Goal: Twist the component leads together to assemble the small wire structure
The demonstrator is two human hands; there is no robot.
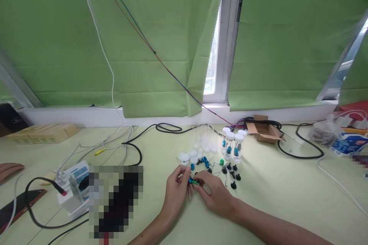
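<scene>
My left hand is closed, with thumb and fingers pinching a small blue part. Meeting it from the other side, my right hand pinches a small green part that touches or nearly touches the blue one. Their exact kind is too small to make out. Just beyond my fingers lie several loose blue parts, a green part and white round caps. Several small black pieces are scattered to the right of these. Clear tubes with white lids stand behind, blue parts inside them.
Empty clear tubes stand near the windowsill. An open cardboard box and black cables are at the back right. On the left are a white power strip, more cords and a phone-like dark slab.
</scene>
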